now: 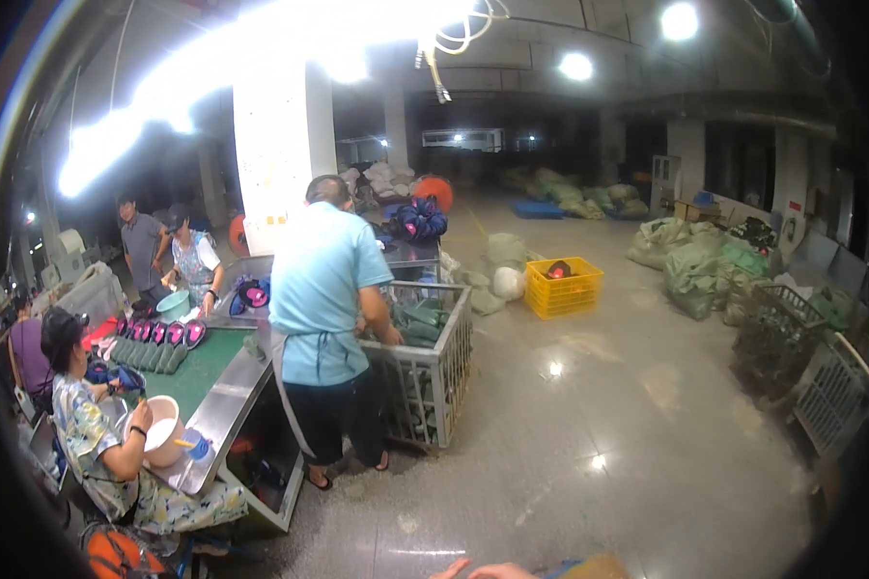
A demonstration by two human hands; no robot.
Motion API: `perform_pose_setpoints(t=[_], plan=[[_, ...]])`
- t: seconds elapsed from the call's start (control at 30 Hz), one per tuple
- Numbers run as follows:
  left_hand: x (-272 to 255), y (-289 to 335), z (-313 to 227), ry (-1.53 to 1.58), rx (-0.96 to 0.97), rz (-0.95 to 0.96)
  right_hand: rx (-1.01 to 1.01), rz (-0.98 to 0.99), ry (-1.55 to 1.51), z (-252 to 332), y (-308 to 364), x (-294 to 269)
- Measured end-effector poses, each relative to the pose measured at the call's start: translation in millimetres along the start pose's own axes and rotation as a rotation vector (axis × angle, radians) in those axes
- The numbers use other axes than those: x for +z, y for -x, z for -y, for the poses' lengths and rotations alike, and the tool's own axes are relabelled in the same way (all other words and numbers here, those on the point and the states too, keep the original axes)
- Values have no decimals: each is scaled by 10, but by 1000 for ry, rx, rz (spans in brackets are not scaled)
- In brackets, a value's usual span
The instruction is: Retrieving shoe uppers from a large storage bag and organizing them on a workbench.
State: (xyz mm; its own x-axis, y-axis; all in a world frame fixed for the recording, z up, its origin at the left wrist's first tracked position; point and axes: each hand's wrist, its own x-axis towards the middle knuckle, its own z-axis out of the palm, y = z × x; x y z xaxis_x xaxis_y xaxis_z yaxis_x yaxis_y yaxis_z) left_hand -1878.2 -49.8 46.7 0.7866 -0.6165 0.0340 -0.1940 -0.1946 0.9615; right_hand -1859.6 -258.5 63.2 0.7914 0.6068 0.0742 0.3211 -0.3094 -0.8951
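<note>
At the bottom edge the fingertips of what seems to be my left hand (492, 571) just come into view, cut off by the frame. Whether they hold anything cannot be seen. Close to their right is the top of a brownish-yellow thing (594, 567) with a bit of blue beside it, too cropped to name. My right hand does not show.
Ahead, a person in a light blue shirt (323, 280) reaches into a grey crate (444, 362). People sit and stand at a green-topped table (227, 357) with shoe parts on the left. A yellow basket (563, 289) and sacks (695, 275) stand farther off.
</note>
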Motion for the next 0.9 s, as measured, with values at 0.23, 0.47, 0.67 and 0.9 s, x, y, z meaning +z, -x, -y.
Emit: perform_pose_setpoints(t=[0.23,0.47,0.67,0.9], plan=[[-892,-2241,311,285,-227,-92,-35,-157,-162,-577,-1691,-1684],[-1987,-4978,151,-83,-156,77,279,-507,-356,-1747,-2543,-3714],[-2358,-7539,793,420,-190,190,395,-501,-497,-2713,-3411,-5094],[-3083,-9477,575,911,-165,-69,340,-80,-527,-3799,-5213,-6825]])
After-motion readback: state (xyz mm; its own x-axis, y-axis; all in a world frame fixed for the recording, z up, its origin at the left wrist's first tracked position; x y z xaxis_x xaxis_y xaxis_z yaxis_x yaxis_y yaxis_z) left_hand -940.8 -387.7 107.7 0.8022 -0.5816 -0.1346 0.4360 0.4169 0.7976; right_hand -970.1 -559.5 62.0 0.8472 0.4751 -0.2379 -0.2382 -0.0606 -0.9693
